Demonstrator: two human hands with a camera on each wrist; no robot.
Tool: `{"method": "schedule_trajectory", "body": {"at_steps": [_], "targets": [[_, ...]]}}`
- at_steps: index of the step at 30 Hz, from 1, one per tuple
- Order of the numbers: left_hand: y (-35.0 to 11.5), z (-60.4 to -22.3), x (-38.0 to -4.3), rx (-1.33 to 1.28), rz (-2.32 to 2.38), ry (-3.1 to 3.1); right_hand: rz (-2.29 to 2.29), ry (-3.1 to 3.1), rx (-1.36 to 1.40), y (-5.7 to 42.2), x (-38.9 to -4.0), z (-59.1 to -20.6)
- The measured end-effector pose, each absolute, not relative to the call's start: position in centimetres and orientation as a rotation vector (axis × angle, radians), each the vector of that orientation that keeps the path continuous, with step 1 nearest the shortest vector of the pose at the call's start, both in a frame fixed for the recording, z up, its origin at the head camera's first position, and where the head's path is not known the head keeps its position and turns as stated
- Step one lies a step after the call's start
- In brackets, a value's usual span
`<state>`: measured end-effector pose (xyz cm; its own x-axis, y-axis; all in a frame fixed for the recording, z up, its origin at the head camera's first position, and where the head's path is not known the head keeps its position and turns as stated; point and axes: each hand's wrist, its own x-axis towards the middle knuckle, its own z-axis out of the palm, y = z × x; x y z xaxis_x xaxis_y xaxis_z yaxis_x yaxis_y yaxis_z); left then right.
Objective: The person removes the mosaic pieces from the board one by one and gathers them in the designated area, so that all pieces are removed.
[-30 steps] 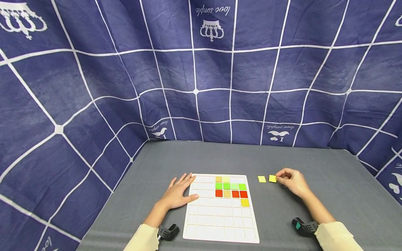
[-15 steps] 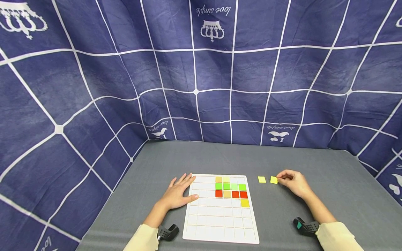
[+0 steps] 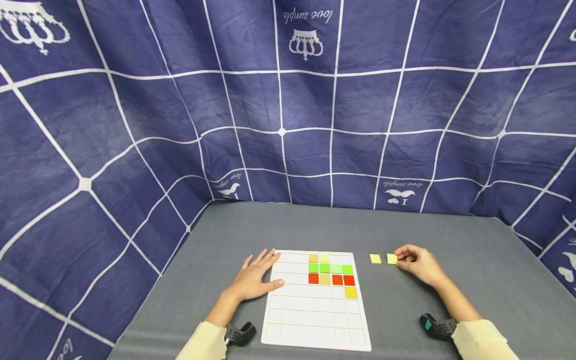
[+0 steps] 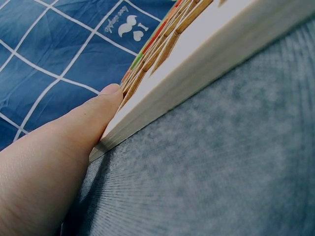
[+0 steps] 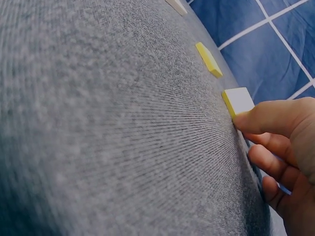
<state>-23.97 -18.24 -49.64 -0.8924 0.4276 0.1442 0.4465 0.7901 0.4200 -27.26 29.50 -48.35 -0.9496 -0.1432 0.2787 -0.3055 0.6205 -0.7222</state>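
1. Location: In my head view, the held tile (image 3: 391, 259), a yellow square, is at the right side of the gray table (image 3: 288, 225), near the white board (image 3: 315, 320) but apart from it. The spare tile (image 3: 375, 259), also yellow, lies between the 2, just beside the held tile and not touching it.
2. Right hand (image 3: 420, 264): The thumb and at least 1 finger pinch the held tile by its right edge; the other fingers are bent. I cannot tell whether the tile is off the cloth.
3. Left hand (image 3: 254, 280): Its fingers are straight and spread, resting at the left edge of the board, with no grip on it.
4. Handling: I judge each tile light, stiff and hard to break. The smooth face may slip under a fingertip.
5. Hold point: Grip at 2 opposite edges, or pinch 1 edge between top and underside. I would avoid a corner, where the tile could twist.
6. Count, loose: 2 yellow tiles, 1 of them pinched.
7. Count, on board: 11 tiles, namely 3 bright green tiles (image 3: 325, 268), 1 pale green tile (image 3: 335, 269), 3 red tiles (image 3: 348, 280), 2 tan tiles (image 3: 313, 258), 1 pale yellow tile (image 3: 324, 258) and 1 gold tile (image 3: 351, 292).
8. Count, other: 1 board, 2 hands.
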Motion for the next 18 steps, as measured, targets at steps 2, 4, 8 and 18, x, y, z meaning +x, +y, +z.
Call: {"method": "schedule_trajectory", "body": {"at_steps": [2,4,8,18], "targets": [[-18.25,-49.62,-23.94,-0.717,-0.706,-2.937,1.251,-2.653,0.371,29.50,-27.31,-48.44],[-18.25,-49.58,-23.91,-0.714,-0.702,-2.942,1.268,-2.663,0.379,29.50,-27.30,-48.46],[-18.27,-49.59,-23.89,-0.716,-0.702,-2.948,1.303,-2.688,0.390,29.54,-27.28,-48.49],[-18.26,-49.75,-24.06,-0.719,-0.705,-2.930,1.338,-2.708,0.396,29.74,-27.71,-48.49]]}}
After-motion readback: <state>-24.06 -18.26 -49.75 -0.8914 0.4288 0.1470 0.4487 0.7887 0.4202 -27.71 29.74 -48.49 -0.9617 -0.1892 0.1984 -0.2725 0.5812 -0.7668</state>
